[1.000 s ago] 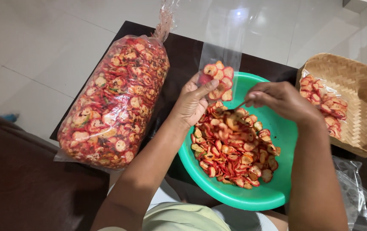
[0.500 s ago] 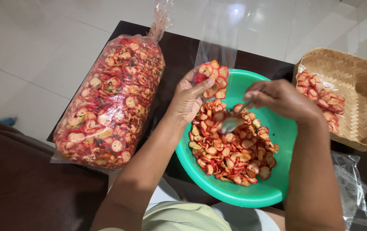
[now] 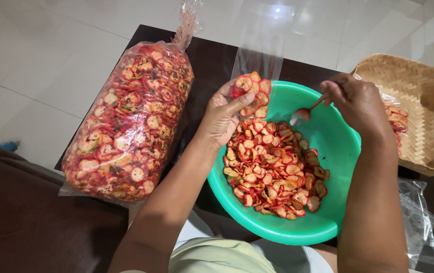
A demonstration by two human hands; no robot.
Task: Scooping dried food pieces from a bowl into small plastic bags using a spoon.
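My left hand grips a small clear plastic bag partly filled with red round chips, held at the far rim of a green bowl. My right hand holds a metal spoon over the bowl, its scoop near the small bag. A heap of the same red chips lies in the bowl's left half.
A large clear bag full of chips lies on the dark table to the left. A woven bamboo tray with packed chip bags stands at the right. Empty clear bags lie at lower right. White tiled floor lies beyond.
My right hand has lifted the spoon out of the chip heap and up toward the small bag. The small bag holds a few more chips.
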